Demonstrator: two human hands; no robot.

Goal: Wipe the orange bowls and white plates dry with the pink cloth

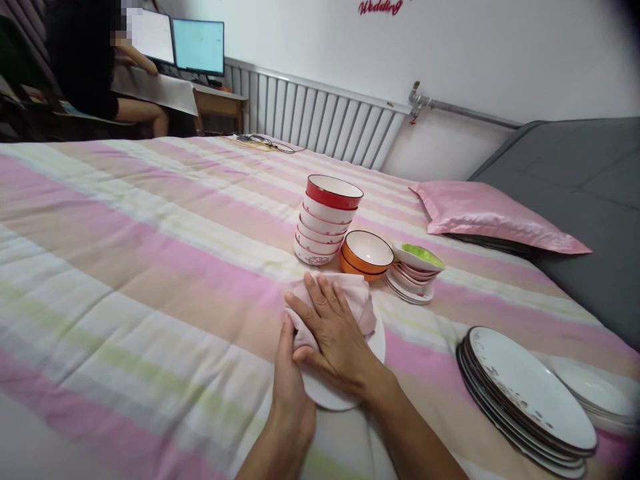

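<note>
A white plate (379, 340) sits low in front of me, partly covered by a pale pink cloth (363, 300). My left hand (291, 383) grips the plate's left edge, its thumb side up and its other fingers hidden. Across the cloth lies my right hand (337, 330), pressing it onto the plate with fingers extended. Just beyond the cloth stand a tall stack of red-and-white bowls (325, 223) and orange bowls (367, 257) with white insides. Beside them, small dishes with a green leaf-shaped one (420, 255) on top rest in a pile.
Dark-rimmed plates (530, 387) are stacked at right, next to white dishes (595, 390). All rest on a striped bedspread (150, 267). A pink pillow (490, 210) lies by the grey headboard (575, 167). Cables (265, 142) lie at the far edge; a person (85, 60) sits beside monitors.
</note>
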